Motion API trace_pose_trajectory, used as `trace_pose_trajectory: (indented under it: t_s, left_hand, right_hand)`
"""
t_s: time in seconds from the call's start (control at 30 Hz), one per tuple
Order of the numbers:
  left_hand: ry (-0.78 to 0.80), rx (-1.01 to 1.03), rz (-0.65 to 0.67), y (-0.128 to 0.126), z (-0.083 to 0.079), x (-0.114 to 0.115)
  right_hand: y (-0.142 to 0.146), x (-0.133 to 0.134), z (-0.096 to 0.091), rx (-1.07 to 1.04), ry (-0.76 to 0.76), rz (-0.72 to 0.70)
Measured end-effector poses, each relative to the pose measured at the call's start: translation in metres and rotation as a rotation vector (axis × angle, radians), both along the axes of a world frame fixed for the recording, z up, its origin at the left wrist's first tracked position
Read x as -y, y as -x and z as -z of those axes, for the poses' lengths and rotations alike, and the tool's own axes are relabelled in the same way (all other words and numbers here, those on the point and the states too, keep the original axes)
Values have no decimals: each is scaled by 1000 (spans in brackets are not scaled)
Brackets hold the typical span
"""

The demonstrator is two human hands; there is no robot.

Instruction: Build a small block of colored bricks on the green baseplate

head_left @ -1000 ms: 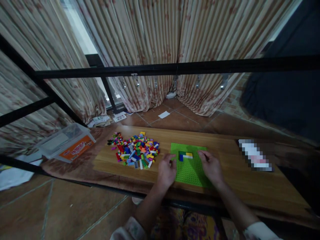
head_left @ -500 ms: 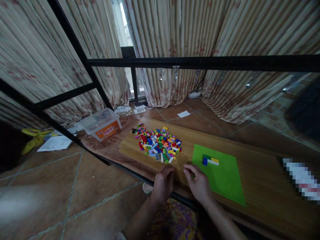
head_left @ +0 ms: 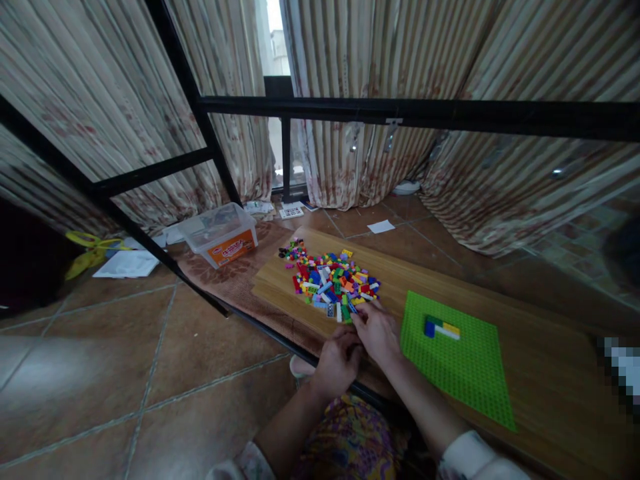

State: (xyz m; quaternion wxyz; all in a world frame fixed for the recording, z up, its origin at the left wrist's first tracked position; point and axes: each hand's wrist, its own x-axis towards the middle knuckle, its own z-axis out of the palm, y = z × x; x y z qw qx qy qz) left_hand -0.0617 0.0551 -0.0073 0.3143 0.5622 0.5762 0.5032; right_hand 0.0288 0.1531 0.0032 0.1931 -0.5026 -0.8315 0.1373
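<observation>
My right hand (head_left: 379,332) reaches to the near right edge of a heap of mixed toy building bricks (head_left: 333,283). Its bent fingers touch the bricks beside a small blue brick (head_left: 353,309); what lies under the fingertips is hidden. Just in front of the heap, my left hand (head_left: 337,361) is closed, fingers curled inward, and I cannot see what is inside. To the right lies a green studded baseplate (head_left: 460,373). On it sit joined bricks: a blue brick (head_left: 429,327), a dark green one, a yellow one (head_left: 451,329) and a white one (head_left: 447,333).
The wooden board (head_left: 550,380) carries the heap and baseplate. A clear plastic box (head_left: 220,233) with an orange label stands at its far left. Black metal bars (head_left: 350,107) run behind and along the near edge. Papers (head_left: 381,227) lie on the tiled floor.
My right hand has moved forward and left from beside the baseplate onto the heap's edge. My left hand stays near the board's front edge, closed. The view has shifted slightly.
</observation>
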Motion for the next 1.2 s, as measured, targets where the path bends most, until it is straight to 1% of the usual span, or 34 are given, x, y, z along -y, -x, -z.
trace_pose_trajectory:
  t_s: [0.07,0.17,0.3,0.43,0.53,0.63,0.77,0.87,1.03,1.1,1.2]
  left_hand:
    - [8,-2,9,1,-1,0]
    - [25,-5,22,2,-2,0]
    - [38,2,0,2,-2,-1]
    - [38,9,-19,1,-2,-3]
    - [45,2,-37,1,-2,-5]
    - [61,-40,-50,2,-5,-7]
    - [104,-97,-75,-2,-8,-8]
    - [144,-89,-95,-12,-11,-9]
    - [181,-31,7,-34,-18,-14]
    - [201,-13,37,-40,-20,-17]
    - [223,14,76,-44,-19,-21]
  right_hand:
    - [6,-1,-2,61,6,29]
    - [10,-1,-2,70,22,56]
    - [9,-2,-3,42,46,84]
    - [2,-3,-7,-31,76,104]
    - [-12,0,-10,-110,111,117]
    - [-33,8,-11,-192,152,115]
    - [-63,27,-8,-431,257,108]
    - [-81,43,-6,-583,362,136]
    - [-96,58,0,-710,511,179]
    - [-101,59,3,-745,530,199]
    - [-107,59,5,-758,509,228]
